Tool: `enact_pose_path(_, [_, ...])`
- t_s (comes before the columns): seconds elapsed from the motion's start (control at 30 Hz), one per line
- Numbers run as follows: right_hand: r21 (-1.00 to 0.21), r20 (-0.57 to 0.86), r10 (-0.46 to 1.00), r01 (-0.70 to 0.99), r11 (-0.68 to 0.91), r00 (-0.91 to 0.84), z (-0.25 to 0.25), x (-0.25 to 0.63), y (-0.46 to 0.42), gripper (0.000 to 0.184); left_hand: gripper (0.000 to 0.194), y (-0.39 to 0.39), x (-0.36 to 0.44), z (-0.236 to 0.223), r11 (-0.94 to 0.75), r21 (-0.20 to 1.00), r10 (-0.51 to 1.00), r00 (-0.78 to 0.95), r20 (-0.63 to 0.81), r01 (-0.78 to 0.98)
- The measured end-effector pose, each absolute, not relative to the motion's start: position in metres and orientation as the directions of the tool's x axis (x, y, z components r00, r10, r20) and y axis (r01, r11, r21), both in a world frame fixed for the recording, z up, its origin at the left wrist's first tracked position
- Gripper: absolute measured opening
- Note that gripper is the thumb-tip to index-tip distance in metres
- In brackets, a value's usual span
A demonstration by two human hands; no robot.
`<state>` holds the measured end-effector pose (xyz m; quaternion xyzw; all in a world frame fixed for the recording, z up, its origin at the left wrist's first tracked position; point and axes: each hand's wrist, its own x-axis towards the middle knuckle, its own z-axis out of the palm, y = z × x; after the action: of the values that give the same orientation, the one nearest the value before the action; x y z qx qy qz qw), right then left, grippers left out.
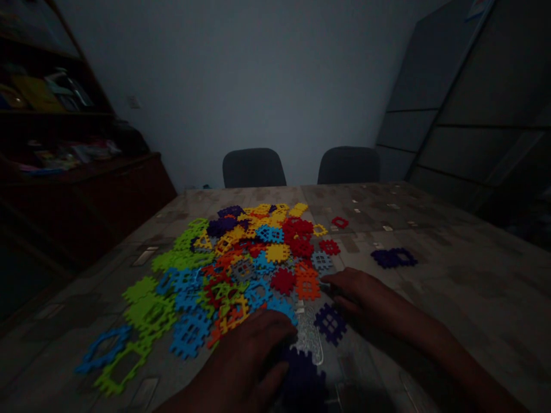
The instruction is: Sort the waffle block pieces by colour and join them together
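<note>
My left hand (258, 344) is at the lower middle, fingers bent and thumb below them, gripping the left edge of a dark purple notched building tile (303, 376). The palm side is hidden. My right hand (350, 289) reaches in from the right, its fingers pinched on a grey building piece (325, 284), mostly hidden by the fingertips. Just left of those fingertips lies an orange window tile (307, 285). A purple window tile (330, 324) lies flat below my right hand. The heap includes a blue window tile (191, 332) and a dark red tile (283, 281).
Several mixed notched tiles spread over the patterned tabletop (451, 298). Two joined purple pieces (394, 257) lie to the right, and a red ring piece (340, 222) farther back. Two dark chairs (253, 167) stand behind the table; a shelf unit (77, 189) is on the left.
</note>
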<state>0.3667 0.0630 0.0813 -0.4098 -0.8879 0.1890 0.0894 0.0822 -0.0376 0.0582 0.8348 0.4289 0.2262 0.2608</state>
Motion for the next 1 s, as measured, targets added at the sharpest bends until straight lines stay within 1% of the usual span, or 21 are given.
enact_pose_path(0.07, [-0.415,-0.013,0.779,0.712,0.566,-0.627,0.081,0.368,0.061,0.03,0.058,-0.037,0.074,0.05,-0.605,0.562,0.758,0.624,0.19,0.564])
enact_pose_path(0.13, [-0.415,-0.045,0.792,0.732,0.54,-0.609,0.081,0.368,0.059,0.027,0.069,-0.033,0.073,0.041,-0.673,0.512,0.691,0.7,0.18,0.533])
enact_pose_path(0.17, [-0.409,-0.068,0.798,0.746,0.525,-0.599,0.082,0.367,0.057,0.026,0.07,-0.031,0.074,0.037,-0.685,0.496,0.675,0.721,0.157,0.533])
enact_pose_path(0.23, [-0.388,-0.119,0.806,0.774,0.5,-0.58,0.084,0.364,0.053,0.029,0.065,-0.028,0.078,0.035,-0.681,0.482,0.67,0.735,0.105,0.552])
enact_pose_path(0.3, [-0.36,-0.149,0.813,0.797,0.486,-0.563,0.086,0.358,0.048,0.04,0.061,-0.026,0.082,0.039,-0.67,0.479,0.677,0.731,0.082,0.567])
enact_pose_path(0.4, [-0.313,-0.159,0.828,0.823,0.474,-0.537,0.083,0.349,0.04,0.064,0.059,-0.028,0.082,0.052,-0.651,0.486,0.699,0.71,0.086,0.582])
enact_pose_path(0.47, [-0.293,-0.172,0.835,0.836,0.463,-0.523,0.079,0.344,0.037,0.077,0.063,-0.032,0.078,0.059,-0.628,0.502,0.727,0.678,0.108,0.594])
enact_pose_path(0.5, [-0.291,-0.178,0.834,0.838,0.462,-0.522,0.077,0.343,0.036,0.079,0.068,-0.034,0.075,0.062,-0.617,0.514,0.741,0.66,0.124,0.596])
enact_pose_path(0.57, [-0.296,-0.18,0.827,0.831,0.472,-0.533,0.072,0.344,0.035,0.079,0.079,-0.037,0.069,0.066,-0.578,0.544,0.773,0.623,0.124,0.609])
enact_pose_path(0.67, [-0.306,-0.176,0.805,0.809,0.502,-0.567,0.071,0.348,0.036,0.078,0.092,-0.041,0.064,0.07,-0.493,0.572,0.821,0.568,0.057,0.655])
enact_pose_path(0.73, [-0.319,-0.175,0.79,0.793,0.519,-0.588,0.074,0.353,0.037,0.081,0.093,-0.041,0.065,0.072,-0.462,0.578,0.834,0.551,0.025,0.673])
enact_pose_path(0.9, [-0.365,-0.199,0.756,0.763,0.534,-0.624,0.083,0.361,0.04,0.083,0.088,-0.038,0.08,0.07,-0.512,0.592,0.784,0.62,0.028,0.622])
enact_pose_path(1.0, [-0.385,-0.185,0.759,0.757,0.528,-0.624,0.083,0.363,0.04,0.082,0.091,-0.037,0.09,0.067,-0.533,0.588,0.758,0.652,0.011,0.609])
